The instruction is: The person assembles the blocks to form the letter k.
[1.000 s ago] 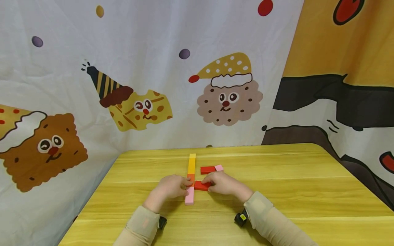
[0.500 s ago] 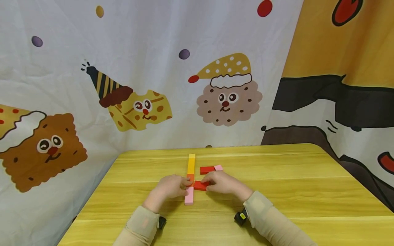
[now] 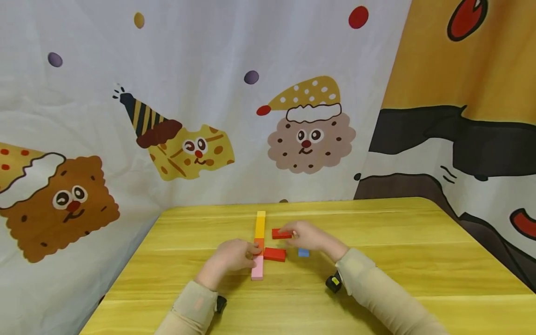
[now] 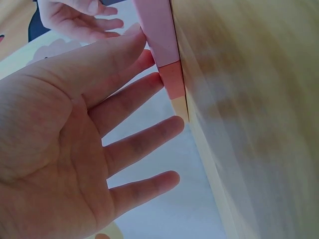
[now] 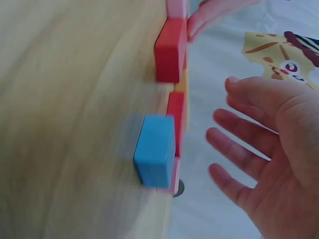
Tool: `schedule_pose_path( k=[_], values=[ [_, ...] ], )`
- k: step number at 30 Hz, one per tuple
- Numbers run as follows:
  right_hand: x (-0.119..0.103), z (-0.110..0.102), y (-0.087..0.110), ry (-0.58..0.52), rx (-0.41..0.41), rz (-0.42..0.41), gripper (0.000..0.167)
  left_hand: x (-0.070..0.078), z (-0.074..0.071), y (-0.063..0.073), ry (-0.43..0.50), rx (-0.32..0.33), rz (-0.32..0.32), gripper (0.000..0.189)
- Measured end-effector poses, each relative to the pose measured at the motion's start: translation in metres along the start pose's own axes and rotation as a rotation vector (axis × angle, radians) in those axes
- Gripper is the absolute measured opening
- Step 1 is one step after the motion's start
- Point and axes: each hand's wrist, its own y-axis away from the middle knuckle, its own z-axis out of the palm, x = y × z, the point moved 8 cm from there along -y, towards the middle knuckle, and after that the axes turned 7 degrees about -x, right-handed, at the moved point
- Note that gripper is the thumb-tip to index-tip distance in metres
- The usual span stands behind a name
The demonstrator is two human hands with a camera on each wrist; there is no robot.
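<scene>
A straight row of blocks runs away from me on the table: a pink block [image 3: 257,268] nearest, then an orange block [image 3: 258,243] and yellow blocks [image 3: 260,226]. My left hand [image 3: 235,254] touches the row's left side around the pink and orange blocks, its fingers spread in the left wrist view. Against the row's right side lies a red block [image 3: 274,254]. My right hand [image 3: 307,235] hovers by a second red block [image 3: 279,233] farther back, fingers loose and holding nothing. A blue block [image 5: 155,149] sits below it; a pink block [image 5: 175,179] shows behind the blue one.
The wooden table [image 3: 398,260] extends on both sides of the blocks. Behind its far edge hangs a curtain [image 3: 234,46] printed with cartoon biscuits and cheese. Each wrist wears a small black camera, such as the right camera [image 3: 333,282].
My right hand has let go of the near red block and moved back and up toward the far red one, uncovering the blue block. The left hand stays in place.
</scene>
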Motion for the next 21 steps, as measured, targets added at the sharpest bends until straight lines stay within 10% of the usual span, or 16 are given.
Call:
schedule_pose_path(
  k=[21],
  values=[
    [0.031, -0.003, -0.019, 0.073, 0.031, -0.024, 0.034, -0.001, 0.001, 0.000, 0.011, 0.017, 0.014, 0.042]
  ],
)
